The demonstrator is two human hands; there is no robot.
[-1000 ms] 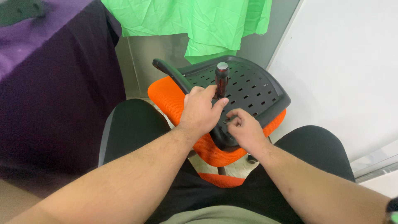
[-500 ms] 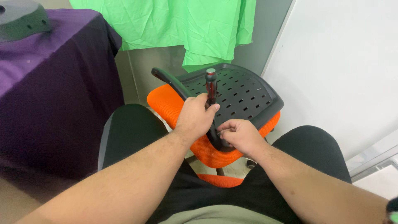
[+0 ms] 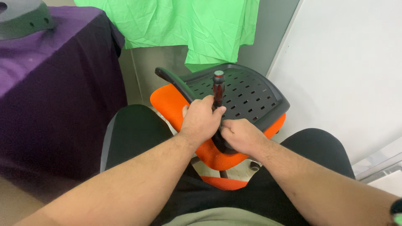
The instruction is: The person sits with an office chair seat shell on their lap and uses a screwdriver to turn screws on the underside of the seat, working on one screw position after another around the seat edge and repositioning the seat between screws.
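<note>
An office chair lies tipped over in front of me, its black perforated backrest (image 3: 251,94) facing up and its orange seat (image 3: 167,98) behind. My left hand (image 3: 202,120) is closed around the dark red and black handle of a screwdriver (image 3: 217,88) that stands upright over the chair's black armrest (image 3: 178,83). My right hand (image 3: 240,136) grips the black armrest bracket just below the tool; the screwdriver's tip is hidden behind my fingers.
A table draped in purple cloth (image 3: 46,96) stands at the left with a grey object (image 3: 23,19) on it. Green fabric (image 3: 180,25) hangs behind the chair. A white wall panel (image 3: 347,71) is at the right. My black-clad knees flank the chair.
The view has shifted a little, so the chair sits slightly lower and left in frame. Both hands keep their hold; the screwdriver stays upright in the left hand.
</note>
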